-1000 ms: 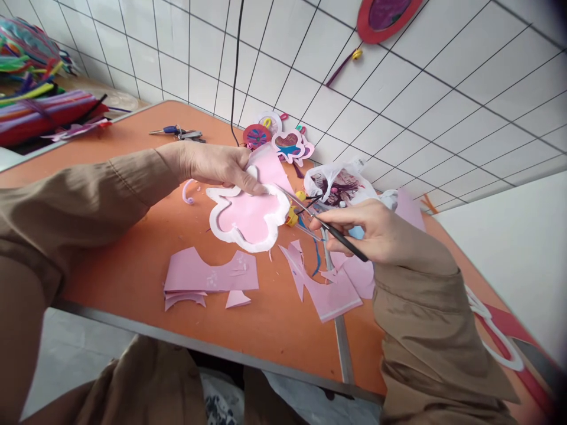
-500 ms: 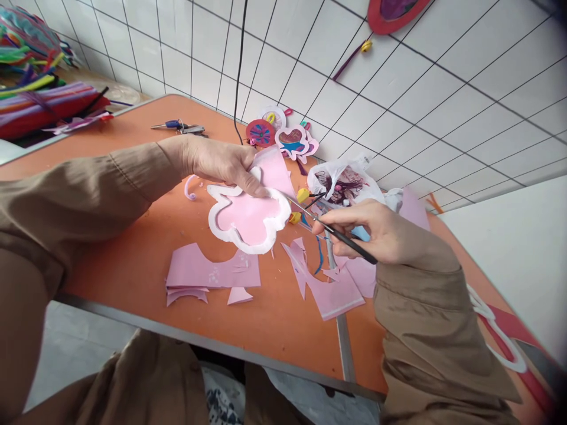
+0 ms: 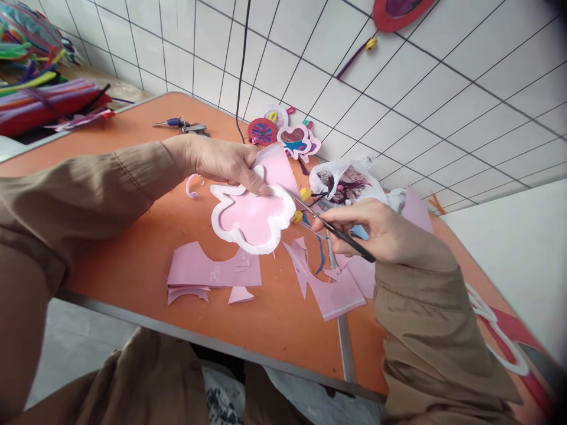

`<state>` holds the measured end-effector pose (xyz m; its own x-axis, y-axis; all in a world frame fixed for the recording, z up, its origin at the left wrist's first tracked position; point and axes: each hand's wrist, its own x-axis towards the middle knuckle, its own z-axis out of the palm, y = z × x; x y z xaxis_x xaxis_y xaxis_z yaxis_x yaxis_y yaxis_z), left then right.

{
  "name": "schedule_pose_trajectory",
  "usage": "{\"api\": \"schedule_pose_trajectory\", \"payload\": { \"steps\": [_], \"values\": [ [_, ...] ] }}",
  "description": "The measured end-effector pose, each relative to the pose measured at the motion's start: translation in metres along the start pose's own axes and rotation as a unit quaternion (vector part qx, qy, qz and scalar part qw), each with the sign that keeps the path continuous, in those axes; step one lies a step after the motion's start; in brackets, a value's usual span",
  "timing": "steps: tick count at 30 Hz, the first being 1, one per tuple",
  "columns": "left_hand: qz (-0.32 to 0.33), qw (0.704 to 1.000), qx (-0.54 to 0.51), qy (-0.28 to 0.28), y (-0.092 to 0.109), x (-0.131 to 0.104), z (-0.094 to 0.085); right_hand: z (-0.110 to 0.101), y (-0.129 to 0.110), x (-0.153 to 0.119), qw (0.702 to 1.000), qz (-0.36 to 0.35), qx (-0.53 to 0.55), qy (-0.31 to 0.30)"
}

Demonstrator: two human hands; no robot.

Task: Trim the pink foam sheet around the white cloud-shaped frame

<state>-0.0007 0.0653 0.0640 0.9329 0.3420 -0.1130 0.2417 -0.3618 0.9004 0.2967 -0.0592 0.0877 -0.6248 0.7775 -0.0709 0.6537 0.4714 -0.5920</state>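
My left hand [image 3: 230, 165] pinches a pink paper cut-out [image 3: 254, 218] with a thick white padded border, thumb on top near its upper edge. A pink paper flap [image 3: 278, 165] still joined to it sticks up beyond the fingers. In my right hand [image 3: 370, 230] is a pair of scissors [image 3: 348, 239] with black handles. Their blades meet the paper at the right edge of the white border. How far the blades are apart cannot be made out.
Pink paper scraps [image 3: 212, 268] lie below the cut-out, others [image 3: 332, 292] to the right. Finished ornaments [image 3: 292, 140], a plastic bag [image 3: 376, 188] of dark tassels and keys [image 3: 195, 128] rest farther back on the orange table [image 3: 266, 336]. Colourful pipe cleaners [image 3: 48, 103] are at the far left.
The view has shifted slightly. The cut-out and my left hand sit a little farther right in the picture, while the scissors stay at the border's right edge.
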Motion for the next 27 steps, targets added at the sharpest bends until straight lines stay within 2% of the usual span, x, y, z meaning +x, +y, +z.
{"api": "schedule_pose_trajectory", "payload": {
  "steps": [5, 10, 16, 20, 27],
  "values": [
    [-0.005, 0.999, -0.051, -0.003, 0.002, 0.000, 0.004, 0.002, 0.015, -0.001, 0.998, 0.004, 0.063, -0.015],
    [0.008, 0.996, -0.080, -0.026, 0.000, 0.002, 0.005, 0.004, 0.023, 0.000, 0.998, -0.014, 0.058, -0.025],
    [0.013, 0.996, -0.093, -0.002, -0.003, 0.004, 0.005, 0.003, 0.024, -0.001, 0.998, -0.013, 0.062, -0.014],
    [0.033, 0.993, -0.115, -0.017, -0.002, 0.005, 0.006, 0.003, 0.024, 0.000, 0.996, -0.029, 0.082, -0.014],
    [0.055, 0.994, -0.095, -0.001, -0.006, 0.006, 0.004, 0.006, 0.006, 0.000, 0.998, 0.004, 0.050, 0.029]
  ]
}}
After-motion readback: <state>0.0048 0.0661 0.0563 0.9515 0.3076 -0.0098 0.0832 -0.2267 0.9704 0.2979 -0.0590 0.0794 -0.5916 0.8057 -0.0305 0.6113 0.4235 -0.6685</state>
